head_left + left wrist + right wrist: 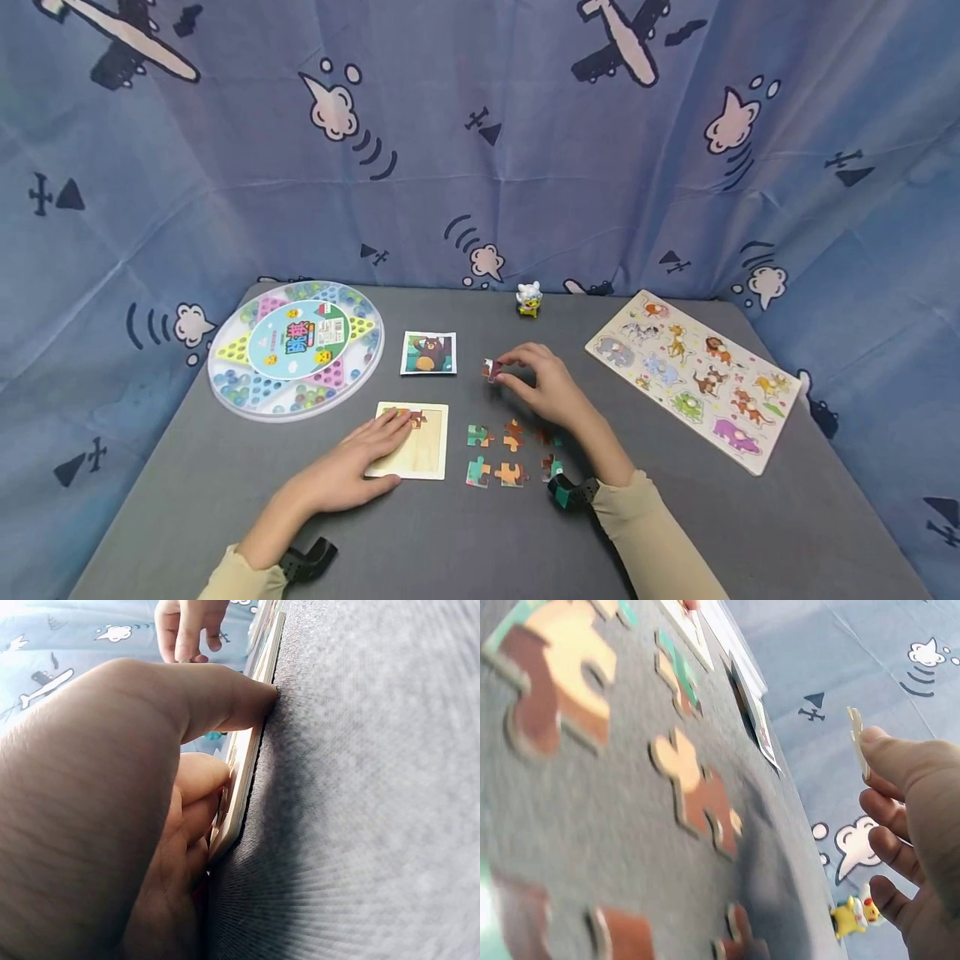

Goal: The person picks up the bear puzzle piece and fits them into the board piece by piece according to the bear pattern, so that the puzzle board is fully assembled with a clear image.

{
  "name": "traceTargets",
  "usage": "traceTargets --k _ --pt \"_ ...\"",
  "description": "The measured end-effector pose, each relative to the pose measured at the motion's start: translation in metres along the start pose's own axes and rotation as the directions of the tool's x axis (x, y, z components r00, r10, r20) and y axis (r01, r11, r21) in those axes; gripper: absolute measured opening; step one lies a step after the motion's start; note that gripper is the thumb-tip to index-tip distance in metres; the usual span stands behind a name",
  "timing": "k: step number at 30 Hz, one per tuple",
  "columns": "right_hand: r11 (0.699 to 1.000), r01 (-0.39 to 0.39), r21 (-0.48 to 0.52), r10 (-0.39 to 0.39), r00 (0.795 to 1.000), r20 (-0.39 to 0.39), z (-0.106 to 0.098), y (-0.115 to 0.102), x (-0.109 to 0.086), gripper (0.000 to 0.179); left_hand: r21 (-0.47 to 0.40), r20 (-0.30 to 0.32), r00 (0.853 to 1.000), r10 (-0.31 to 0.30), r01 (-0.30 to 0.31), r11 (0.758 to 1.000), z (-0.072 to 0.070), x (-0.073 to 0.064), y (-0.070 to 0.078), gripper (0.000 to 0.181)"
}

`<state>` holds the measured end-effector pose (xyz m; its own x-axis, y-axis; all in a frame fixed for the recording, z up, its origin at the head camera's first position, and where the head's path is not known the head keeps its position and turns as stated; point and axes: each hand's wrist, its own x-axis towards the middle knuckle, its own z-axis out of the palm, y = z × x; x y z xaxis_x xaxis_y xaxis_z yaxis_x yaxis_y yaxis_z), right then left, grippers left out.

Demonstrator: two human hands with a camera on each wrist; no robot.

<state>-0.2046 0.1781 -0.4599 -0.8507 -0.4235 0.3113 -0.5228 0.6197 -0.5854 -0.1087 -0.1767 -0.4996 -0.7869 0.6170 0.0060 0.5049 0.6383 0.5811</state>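
Note:
My right hand (546,386) pinches a small jigsaw puzzle piece (491,370) between thumb and fingertips, raised off the table; the right wrist view shows the piece (858,742) edge-on. My left hand (352,463) lies over the left part of a square wooden puzzle tray (429,454), fingers stretched across it and thumb at its near edge. At the tray's top, partly under those fingers, is a brown puzzle piece (417,419). Several loose pieces, among them an orange-brown one (512,475) and a green one (477,472), lie right of the tray, some partly hidden by my right arm.
Behind the tray lies a bear picture card (429,353). A round Chinese checkers board (247,392) is at the left, an animal peg puzzle board (637,379) at the right. One small white-and-yellow figurine (528,298) stands near the back, before a blue curtain (420,125).

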Motion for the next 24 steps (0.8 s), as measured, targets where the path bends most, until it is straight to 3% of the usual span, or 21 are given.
traceTargets --k 8,24 --pt "1.000 -0.027 -0.007 0.027 0.999 0.045 0.012 -0.013 0.004 0.025 -0.006 0.009 1.000 -0.011 0.011 1.000 -0.003 0.000 0.003 0.077" --pt "1.000 -0.010 0.011 0.009 0.993 0.114 0.044 -0.041 0.005 0.026 0.000 0.016 1.000 -0.019 0.019 1.000 -0.003 0.001 0.001 0.076"
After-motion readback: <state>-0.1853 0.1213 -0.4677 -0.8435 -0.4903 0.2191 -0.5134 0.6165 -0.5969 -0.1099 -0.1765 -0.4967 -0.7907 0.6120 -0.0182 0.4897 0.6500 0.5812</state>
